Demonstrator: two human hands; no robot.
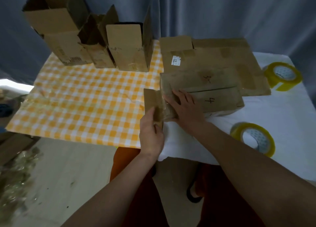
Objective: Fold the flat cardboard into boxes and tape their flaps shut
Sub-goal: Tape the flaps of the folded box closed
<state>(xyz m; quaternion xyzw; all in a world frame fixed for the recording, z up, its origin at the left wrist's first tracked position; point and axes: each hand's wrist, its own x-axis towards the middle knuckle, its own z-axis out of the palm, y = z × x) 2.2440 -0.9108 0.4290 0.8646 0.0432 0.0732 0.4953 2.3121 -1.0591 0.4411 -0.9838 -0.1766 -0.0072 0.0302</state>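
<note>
The left hand (pixel 151 132) pinches the end flap (pixel 152 103) of the flattened box (pixel 205 93), presumably to swing it open. Just beyond, the right hand (pixel 183 107) rests open-fingered on the box, steadying it. Farther right lie two tape rolls (pixel 253 138).

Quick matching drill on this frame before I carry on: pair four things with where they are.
1 left hand
2 right hand
3 three open boxes
4 nearer tape roll

a standing on the checked cloth
b lying on the white cloth
c gripping the side flap
d pressing on the numbered flat box

Pairs: 1-c, 2-d, 3-a, 4-b
</note>
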